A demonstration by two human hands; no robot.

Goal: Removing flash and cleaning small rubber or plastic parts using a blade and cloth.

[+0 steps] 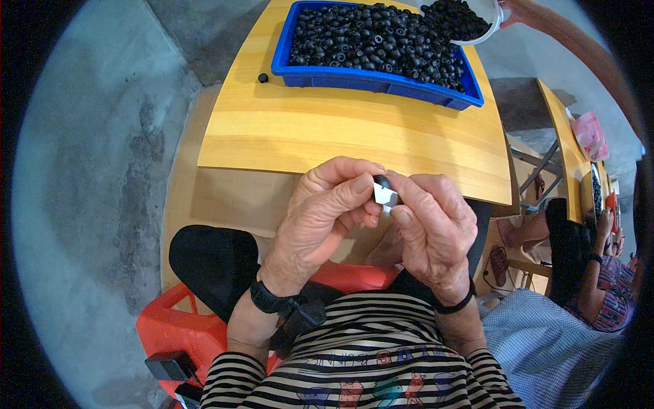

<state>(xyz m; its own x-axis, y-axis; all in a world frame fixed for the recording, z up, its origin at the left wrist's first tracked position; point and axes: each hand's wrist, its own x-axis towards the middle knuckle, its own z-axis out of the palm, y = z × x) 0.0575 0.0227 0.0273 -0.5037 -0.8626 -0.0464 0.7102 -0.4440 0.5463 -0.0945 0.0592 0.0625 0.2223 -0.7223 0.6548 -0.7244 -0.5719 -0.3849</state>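
Note:
In front of my body, close to the table's near edge, my left hand (319, 215) and my right hand (437, 235) come together with fingertips pinched. Between them is a small black rounded piece (383, 181) with a pale, shiny silver-white part (385, 195) below it. Both hands hold this piece from its two sides. The fingers cover much of it, so its full shape is hidden. Beyond my hands, a blue plastic tray (381, 86) on the table is heaped with small black hollow caps (361, 41).
A single black cap (263, 78) lies left of the tray on the yellow wooden table (340, 133). Another person's hand (521, 12) tilts a white bowl (492, 31) of black pieces over the tray's right corner. Someone sits at a second table (573, 163) on the right.

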